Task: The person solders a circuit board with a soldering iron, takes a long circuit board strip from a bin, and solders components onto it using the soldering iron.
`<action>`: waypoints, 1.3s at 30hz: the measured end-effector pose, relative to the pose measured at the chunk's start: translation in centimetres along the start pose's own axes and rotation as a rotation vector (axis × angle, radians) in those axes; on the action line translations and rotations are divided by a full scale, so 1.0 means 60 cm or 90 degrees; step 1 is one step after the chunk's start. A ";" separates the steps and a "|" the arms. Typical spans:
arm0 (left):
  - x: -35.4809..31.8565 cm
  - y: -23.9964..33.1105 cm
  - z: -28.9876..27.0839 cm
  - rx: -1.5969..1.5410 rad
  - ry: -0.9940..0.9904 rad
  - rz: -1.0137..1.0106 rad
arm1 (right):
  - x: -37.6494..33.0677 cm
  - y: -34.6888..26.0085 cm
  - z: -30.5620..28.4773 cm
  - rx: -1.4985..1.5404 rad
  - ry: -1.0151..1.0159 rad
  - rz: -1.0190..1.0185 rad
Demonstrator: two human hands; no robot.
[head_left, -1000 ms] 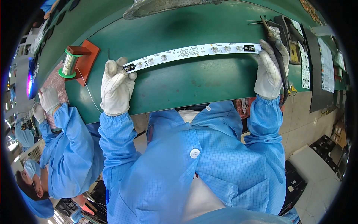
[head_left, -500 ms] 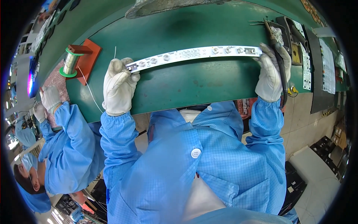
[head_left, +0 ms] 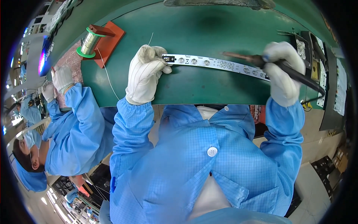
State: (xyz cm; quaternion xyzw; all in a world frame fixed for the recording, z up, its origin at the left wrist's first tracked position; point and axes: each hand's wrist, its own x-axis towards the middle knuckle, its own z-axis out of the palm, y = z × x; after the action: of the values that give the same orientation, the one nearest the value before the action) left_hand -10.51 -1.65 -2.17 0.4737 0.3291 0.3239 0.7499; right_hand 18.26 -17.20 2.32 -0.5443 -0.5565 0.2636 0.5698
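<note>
A narrow white LED strip board (head_left: 225, 65) with round clear lenses lies over the green bench, sloping down toward the right. The gloved fingers of my left hand (head_left: 144, 76) pinch its left end. A thin solder wire (head_left: 106, 71) runs from the spool (head_left: 89, 44) to my left cuff, and a short wire end pokes up above those fingers. My gloved right hand (head_left: 286, 72) is closed around a soldering iron (head_left: 255, 59), its tip pointing left above the board. That hand hides the board's right end, so contact there cannot be told.
The spool sits on a red-brown stand (head_left: 116, 33) at the left. A black holder (head_left: 315, 44) and a small box of metal shavings (head_left: 300, 48) are at the right. A grey metal piece (head_left: 220, 3) spans the far edge. A co-worker's gloved hands (head_left: 62, 77) are at the left.
My right hand has swung the soldering iron from upright to pointing left over the board. The board's right end has dropped nearer me. The whole view has shifted somewhat.
</note>
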 end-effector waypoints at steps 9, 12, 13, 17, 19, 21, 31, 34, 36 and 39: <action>0.004 0.001 -0.005 0.073 0.025 -0.001 | 0.019 0.030 0.041 0.032 0.023 0.059; 0.005 0.001 -0.005 0.099 0.019 -0.010 | 0.016 0.047 0.030 0.050 0.045 0.019; 0.005 0.001 -0.003 0.100 0.020 -0.009 | 0.016 0.050 0.027 0.058 0.028 -0.010; 0.005 0.001 0.000 0.100 0.021 -0.007 | 0.014 0.047 0.030 0.046 0.028 0.002; 0.004 0.000 0.005 0.083 0.026 0.005 | 0.012 0.048 0.028 0.041 0.030 0.003; 0.002 0.001 0.004 0.100 0.018 0.003 | 0.008 0.044 0.025 0.037 0.033 0.001; -0.006 0.000 0.015 0.088 0.019 0.019 | 0.001 0.038 0.019 -0.001 0.025 -0.027; -0.004 0.004 0.015 0.109 0.014 0.009 | 0.001 0.038 0.020 -0.035 -0.017 -0.114; -0.001 0.001 0.009 0.108 0.010 0.017 | 0.003 0.042 0.019 -0.019 -0.030 -0.110; -0.001 0.002 0.005 0.119 0.013 0.016 | 0.006 0.046 0.020 0.046 0.012 -0.010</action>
State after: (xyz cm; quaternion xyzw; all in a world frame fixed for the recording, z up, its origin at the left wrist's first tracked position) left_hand -10.32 -1.82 -1.96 0.5426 0.3596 0.3063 0.6946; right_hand 18.08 -15.74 -0.32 -0.5218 -0.5453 0.2738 0.5962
